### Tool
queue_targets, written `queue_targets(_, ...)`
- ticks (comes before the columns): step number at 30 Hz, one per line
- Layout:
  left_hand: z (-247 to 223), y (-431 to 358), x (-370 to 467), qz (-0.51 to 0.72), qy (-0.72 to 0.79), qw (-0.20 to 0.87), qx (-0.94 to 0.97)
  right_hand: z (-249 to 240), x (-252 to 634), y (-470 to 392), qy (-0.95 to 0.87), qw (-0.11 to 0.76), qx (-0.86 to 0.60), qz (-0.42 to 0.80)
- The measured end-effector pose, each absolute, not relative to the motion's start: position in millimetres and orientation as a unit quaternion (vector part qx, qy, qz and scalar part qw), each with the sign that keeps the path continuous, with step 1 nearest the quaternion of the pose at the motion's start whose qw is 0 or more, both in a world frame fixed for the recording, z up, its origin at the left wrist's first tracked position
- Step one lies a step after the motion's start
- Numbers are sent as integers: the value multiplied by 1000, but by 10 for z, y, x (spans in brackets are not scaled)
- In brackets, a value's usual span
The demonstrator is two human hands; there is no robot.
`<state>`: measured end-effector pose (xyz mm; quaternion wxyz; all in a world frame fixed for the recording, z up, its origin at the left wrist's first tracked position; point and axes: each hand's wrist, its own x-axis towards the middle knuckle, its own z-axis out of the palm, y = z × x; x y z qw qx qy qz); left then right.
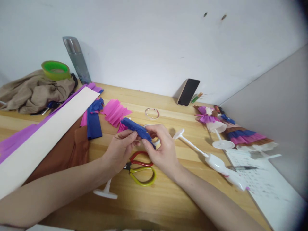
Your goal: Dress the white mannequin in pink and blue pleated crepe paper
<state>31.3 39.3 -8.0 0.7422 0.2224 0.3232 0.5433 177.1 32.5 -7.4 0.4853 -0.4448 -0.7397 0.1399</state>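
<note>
A strip of blue crepe paper [137, 128], folded into gathers, is held up between both hands above the table. My left hand [121, 144] pinches its lower edge near the middle. My right hand [163, 147] grips its right end between thumb and fingers. Below the hands lie scissors [143, 184] with one red and one yellow handle, their blades hidden by my left arm. A roll of tape, partly covered by my right hand, sits behind it. Pleated pink crepe paper [115, 112] lies just beyond my left hand.
At left are a long white strip [53, 134], brown crepe paper [60, 154], cloth [31, 91], green tape roll [55, 70] and a bottle [77, 59]. At right lie a white mannequin form [216, 163], paper-dressed forms [247, 134] and a written sheet [269, 186]. A phone [189, 92] leans against the wall.
</note>
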Motion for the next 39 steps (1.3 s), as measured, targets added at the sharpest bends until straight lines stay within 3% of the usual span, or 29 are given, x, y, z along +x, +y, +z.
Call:
queue_targets(4,-52,389,311,536,322,748,224,-76,1770,316,-727,486,-449,181)
queue_targets(16,-70,404,306,548,326,730,248,-97,1772,273,-726,501,-450,140)
queue_targets(29,-85,378,313,542,334,728,254,-99,1745,290,-707,501,-468,175)
queue_targets(39,-55,351,316,529,344,740,234,-110,1757,337,-665,513,-477,260)
